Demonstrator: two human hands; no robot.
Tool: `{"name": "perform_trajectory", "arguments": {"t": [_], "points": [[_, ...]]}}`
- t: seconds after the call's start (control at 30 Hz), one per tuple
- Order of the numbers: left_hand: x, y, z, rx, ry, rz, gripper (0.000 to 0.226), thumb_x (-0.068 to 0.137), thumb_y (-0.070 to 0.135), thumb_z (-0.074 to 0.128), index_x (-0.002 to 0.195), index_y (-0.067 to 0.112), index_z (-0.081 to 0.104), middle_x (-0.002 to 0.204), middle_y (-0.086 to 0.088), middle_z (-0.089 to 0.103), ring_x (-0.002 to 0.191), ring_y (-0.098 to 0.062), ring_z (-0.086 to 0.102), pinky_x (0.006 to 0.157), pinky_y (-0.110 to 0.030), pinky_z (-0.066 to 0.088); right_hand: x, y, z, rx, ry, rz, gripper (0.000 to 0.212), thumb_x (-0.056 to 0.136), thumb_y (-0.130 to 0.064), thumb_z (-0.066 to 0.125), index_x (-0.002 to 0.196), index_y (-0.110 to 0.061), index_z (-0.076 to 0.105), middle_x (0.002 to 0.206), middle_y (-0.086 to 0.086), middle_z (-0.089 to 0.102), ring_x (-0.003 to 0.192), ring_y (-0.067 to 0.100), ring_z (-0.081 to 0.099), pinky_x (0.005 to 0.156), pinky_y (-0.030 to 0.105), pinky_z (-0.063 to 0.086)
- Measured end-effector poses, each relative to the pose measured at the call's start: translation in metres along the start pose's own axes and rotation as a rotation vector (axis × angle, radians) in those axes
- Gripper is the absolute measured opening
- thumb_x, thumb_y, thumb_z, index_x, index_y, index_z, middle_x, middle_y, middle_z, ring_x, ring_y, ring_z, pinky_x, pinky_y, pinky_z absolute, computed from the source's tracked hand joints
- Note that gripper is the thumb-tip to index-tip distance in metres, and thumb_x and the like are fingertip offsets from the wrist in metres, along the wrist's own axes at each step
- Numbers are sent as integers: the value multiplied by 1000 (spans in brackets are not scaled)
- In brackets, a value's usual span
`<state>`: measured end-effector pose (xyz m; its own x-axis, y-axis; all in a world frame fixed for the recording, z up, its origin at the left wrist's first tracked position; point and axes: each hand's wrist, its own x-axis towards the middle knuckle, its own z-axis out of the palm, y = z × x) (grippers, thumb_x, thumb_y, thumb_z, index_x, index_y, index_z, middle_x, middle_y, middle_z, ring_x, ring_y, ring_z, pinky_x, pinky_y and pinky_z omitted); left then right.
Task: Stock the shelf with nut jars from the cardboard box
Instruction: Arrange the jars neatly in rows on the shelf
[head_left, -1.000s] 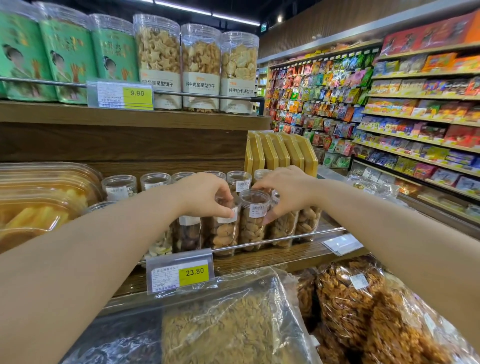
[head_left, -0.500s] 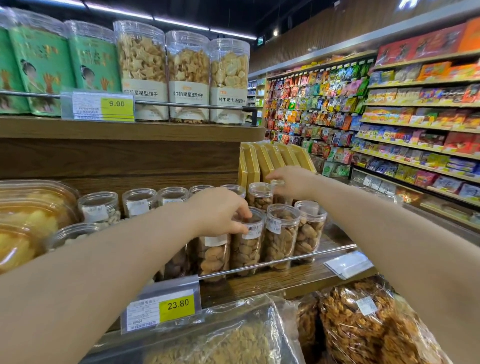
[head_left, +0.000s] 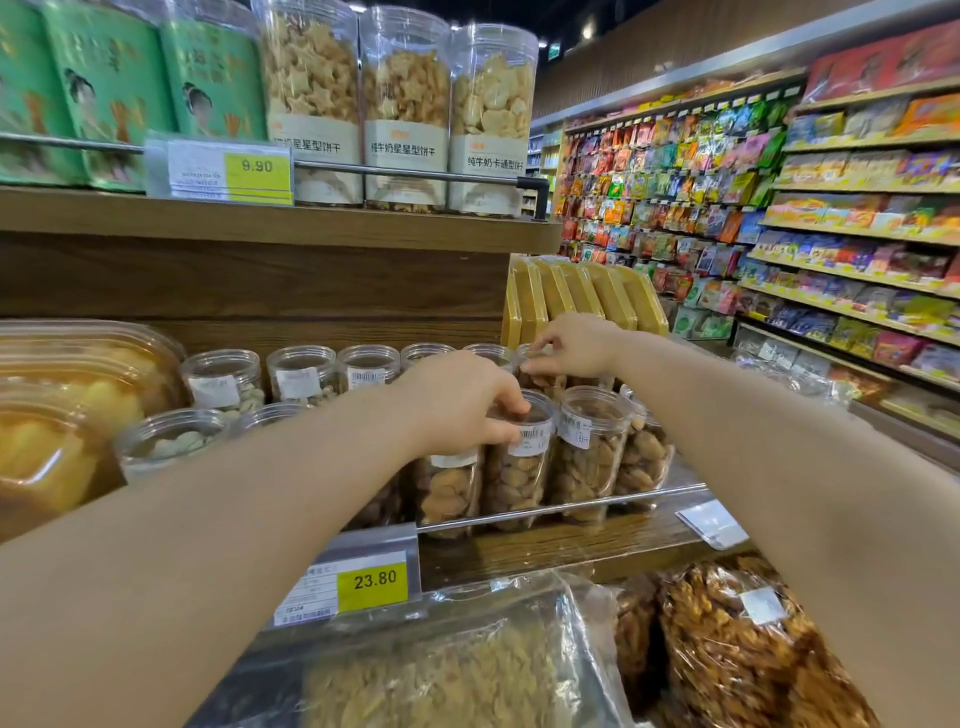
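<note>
Several clear nut jars stand in rows on the wooden middle shelf (head_left: 571, 545), behind a metal rail. My left hand (head_left: 457, 400) grips the lid of a front-row almond jar (head_left: 517, 467), thumb and fingers curled over its rim. Beside it to the right stands another labelled almond jar (head_left: 589, 457). My right hand (head_left: 576, 345) reaches further back and pinches the lid of a back-row jar (head_left: 540, 382), mostly hidden by the hand. Cashew jars (head_left: 223, 382) fill the left part of the shelf. No cardboard box is in view.
Yellow flat boxes (head_left: 582, 296) lean at the shelf's right end. Tall biscuit jars (head_left: 405, 109) and green tins (head_left: 109, 93) sit above. Price tags (head_left: 371, 582) hang on the rail. Bagged snacks (head_left: 737, 649) lie below. Snack shelves (head_left: 831, 234) line the aisle to the right.
My right hand has left the front-row jars and reached back to a rear jar. My left hand stays on the front almond jar. The camera has moved closer.
</note>
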<state>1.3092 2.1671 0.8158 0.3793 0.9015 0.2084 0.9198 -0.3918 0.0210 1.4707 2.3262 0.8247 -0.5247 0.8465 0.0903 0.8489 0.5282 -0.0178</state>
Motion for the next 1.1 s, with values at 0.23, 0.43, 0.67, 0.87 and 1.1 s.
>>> {"name": "perform_trajectory", "arguments": {"t": [0.23, 0.43, 0.67, 0.87, 1.1], "points": [[0, -1, -1, -31, -20, -7, 38, 86, 45, 62, 123, 33, 61, 122, 12, 63, 113, -9, 55, 93, -35, 48, -7, 13, -11, 195, -176, 21, 56, 95, -45, 49, 145, -24, 36, 154, 0, 31, 141, 21, 28, 114, 38, 21], [0, -1, 0, -42, -20, -11, 38, 86, 45, 62, 122, 33, 61, 121, 12, 63, 112, -9, 55, 93, -37, 48, -8, 9, 1, -28, 43, 1, 51, 82, -60, 58, 122, -29, 60, 123, -1, 57, 110, 21, 54, 91, 39, 46], [0, 0, -2, -26, -34, -19, 41, 87, 45, 61, 125, 31, 60, 122, 10, 62, 113, -10, 55, 92, -33, 48, -3, -1, -16, 120, -112, 123, 61, 97, -57, 28, 142, -18, 41, 152, 6, 35, 140, 26, 30, 115, 46, 22], [-1, 1, -5, -58, -42, -18, 40, 87, 43, 62, 125, 30, 60, 120, 11, 63, 110, -8, 55, 89, -27, 46, -7, 8, -10, 57, -167, 12, 44, 93, -40, 54, 135, -25, 51, 144, 1, 45, 131, 22, 41, 109, 40, 29], [-1, 1, -3, -74, -38, -24, 40, 87, 43, 62, 125, 29, 60, 121, 10, 63, 111, -9, 56, 92, -32, 48, 0, 3, -3, 75, -11, 0, 38, 87, -55, 55, 110, -27, 65, 115, -3, 61, 109, 20, 55, 96, 39, 44]]}}
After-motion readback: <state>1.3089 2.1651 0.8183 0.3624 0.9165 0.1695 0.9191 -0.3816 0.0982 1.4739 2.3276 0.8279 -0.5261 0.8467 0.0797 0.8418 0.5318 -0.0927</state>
